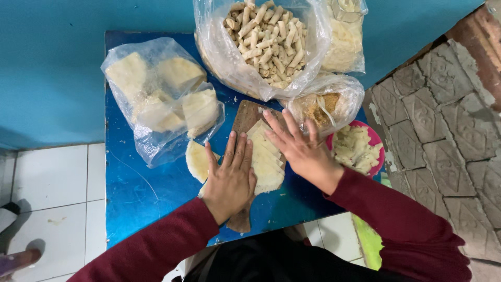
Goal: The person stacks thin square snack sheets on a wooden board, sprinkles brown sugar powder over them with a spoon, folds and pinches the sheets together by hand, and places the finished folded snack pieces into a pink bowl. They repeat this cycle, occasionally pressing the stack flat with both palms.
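Both hands lie flat and open on a stack of pale yellow sheets (pixel 267 156) that sits on a brown wooden cutting board (pixel 244 117), and neither hand is gripping anything. The left hand (pixel 230 177) has its fingers straight and close together, pressing down on the near left side of the sheets, with the palm covering the lower part of the board. The right hand (pixel 302 151) has its fingers spread wide, resting on the far right edge of the sheets, and its fingertips reach up to the top of the board. The board lies on a shiny blue table (pixel 141 193). Just left of the board, one round pale sheet (pixel 198 161) lies flat on the table. Further left of the board is a clear plastic bag (pixel 159 99) with big pale yellow chunks inside. Behind the board is a big open clear bag full of small rolled sticks (pixel 266 39), light tan in colour. Right of the board, touching its top corner, is a smaller clear bag with brown crumbs (pixel 322 107). Behind that one stands another clear bag of pale stuff (pixel 345 42). Right of the board, past the right hand, is a pink bowl (pixel 377 143) with small pale pieces in it
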